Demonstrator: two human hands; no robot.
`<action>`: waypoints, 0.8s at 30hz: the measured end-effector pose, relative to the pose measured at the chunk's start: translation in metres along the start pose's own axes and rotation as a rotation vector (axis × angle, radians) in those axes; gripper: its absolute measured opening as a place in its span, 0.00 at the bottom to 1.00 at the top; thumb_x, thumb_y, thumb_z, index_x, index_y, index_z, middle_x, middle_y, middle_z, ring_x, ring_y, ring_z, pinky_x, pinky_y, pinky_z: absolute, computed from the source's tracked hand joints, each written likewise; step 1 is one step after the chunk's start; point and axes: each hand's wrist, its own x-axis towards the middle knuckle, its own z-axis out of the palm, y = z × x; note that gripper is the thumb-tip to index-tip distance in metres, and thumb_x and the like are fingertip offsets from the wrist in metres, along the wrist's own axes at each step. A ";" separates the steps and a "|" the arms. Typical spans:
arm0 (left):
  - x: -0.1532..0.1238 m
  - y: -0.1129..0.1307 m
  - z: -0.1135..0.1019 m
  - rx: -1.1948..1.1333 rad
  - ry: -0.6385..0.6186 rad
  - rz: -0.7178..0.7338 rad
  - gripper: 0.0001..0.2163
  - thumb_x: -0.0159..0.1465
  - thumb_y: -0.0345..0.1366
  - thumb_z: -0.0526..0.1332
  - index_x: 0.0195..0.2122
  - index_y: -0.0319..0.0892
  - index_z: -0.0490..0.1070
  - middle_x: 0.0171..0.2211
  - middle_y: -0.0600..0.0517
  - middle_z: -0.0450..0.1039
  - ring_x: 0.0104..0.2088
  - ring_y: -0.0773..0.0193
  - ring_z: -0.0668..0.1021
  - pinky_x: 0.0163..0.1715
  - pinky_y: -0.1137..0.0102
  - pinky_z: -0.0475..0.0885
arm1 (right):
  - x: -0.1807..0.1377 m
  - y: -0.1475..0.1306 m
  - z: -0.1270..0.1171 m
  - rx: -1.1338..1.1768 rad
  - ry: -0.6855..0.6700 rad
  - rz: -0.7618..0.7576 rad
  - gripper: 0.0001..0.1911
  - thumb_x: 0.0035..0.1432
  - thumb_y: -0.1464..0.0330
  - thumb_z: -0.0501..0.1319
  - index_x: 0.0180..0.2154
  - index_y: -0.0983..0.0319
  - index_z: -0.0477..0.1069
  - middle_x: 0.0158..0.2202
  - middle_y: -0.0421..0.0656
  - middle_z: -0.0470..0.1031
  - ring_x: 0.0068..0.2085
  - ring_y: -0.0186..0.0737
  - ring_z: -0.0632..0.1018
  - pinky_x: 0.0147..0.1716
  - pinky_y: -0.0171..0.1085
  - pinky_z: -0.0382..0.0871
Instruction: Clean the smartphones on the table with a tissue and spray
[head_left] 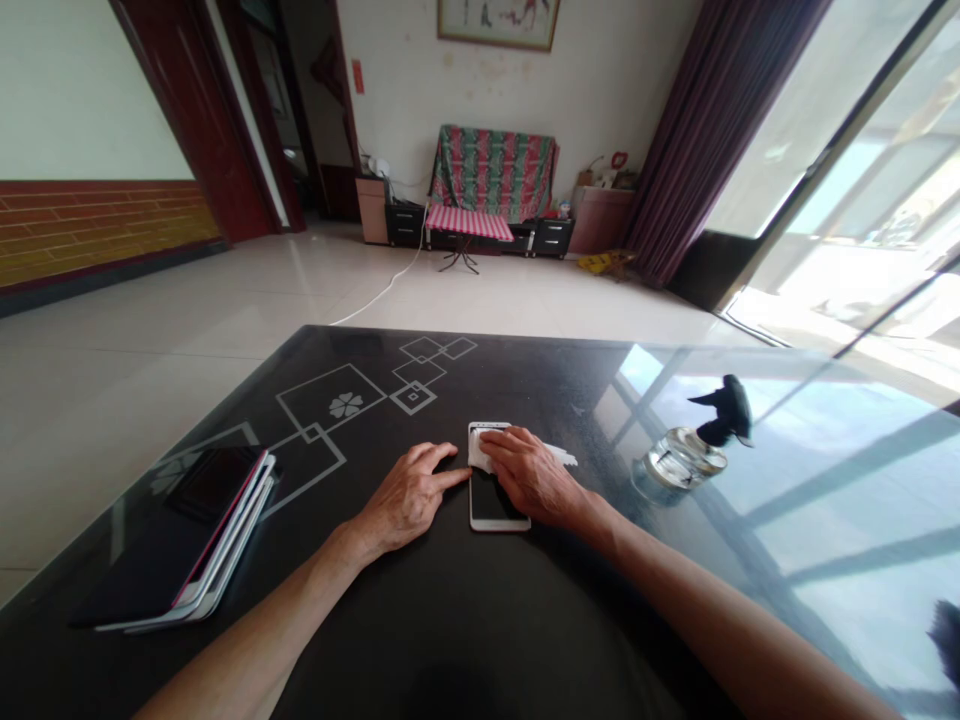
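Note:
A white-framed smartphone (pixel 499 503) lies face up on the dark tabletop in front of me. My right hand (pixel 534 472) rests over its upper half, pressing a white tissue (pixel 480 450) against the screen. Part of the tissue sticks out past the right side of that hand; the rest is hidden beneath the fingers. To the left of the phone, my left hand (pixel 414 490) lies on the table with fingers stretched apart and nothing in it. One of its fingertips reaches the phone's left edge.
A stack of tablets or thin devices (pixel 187 540) sits at the left of the glossy table (pixel 585 620). A clear spray bottle with a black trigger (pixel 686 455) stands to the right. Beyond the table are a striped small table (pixel 469 222) and a cloth-covered object (pixel 495 165).

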 end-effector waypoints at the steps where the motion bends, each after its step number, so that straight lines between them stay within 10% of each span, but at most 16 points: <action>1: 0.000 0.000 0.000 0.001 0.000 -0.004 0.26 0.59 0.20 0.53 0.55 0.53 0.71 0.58 0.50 0.63 0.56 0.55 0.65 0.58 0.56 0.64 | -0.007 -0.006 -0.004 0.000 0.000 0.000 0.16 0.64 0.73 0.51 0.51 0.63 0.70 0.54 0.49 0.71 0.52 0.45 0.70 0.53 0.47 0.66; 9: -0.001 -0.001 0.003 -0.002 0.038 -0.004 0.26 0.60 0.21 0.52 0.55 0.54 0.71 0.58 0.51 0.64 0.56 0.56 0.65 0.57 0.57 0.65 | -0.037 -0.034 -0.019 0.060 -0.008 0.014 0.17 0.63 0.73 0.52 0.51 0.60 0.70 0.53 0.47 0.72 0.49 0.44 0.71 0.51 0.45 0.68; 24: 0.001 0.002 -0.002 -0.010 -0.002 -0.008 0.28 0.59 0.22 0.53 0.56 0.57 0.68 0.58 0.52 0.63 0.55 0.55 0.65 0.57 0.56 0.66 | -0.003 0.016 0.005 -0.005 0.075 0.085 0.15 0.65 0.73 0.50 0.48 0.62 0.72 0.51 0.49 0.72 0.51 0.44 0.72 0.54 0.48 0.67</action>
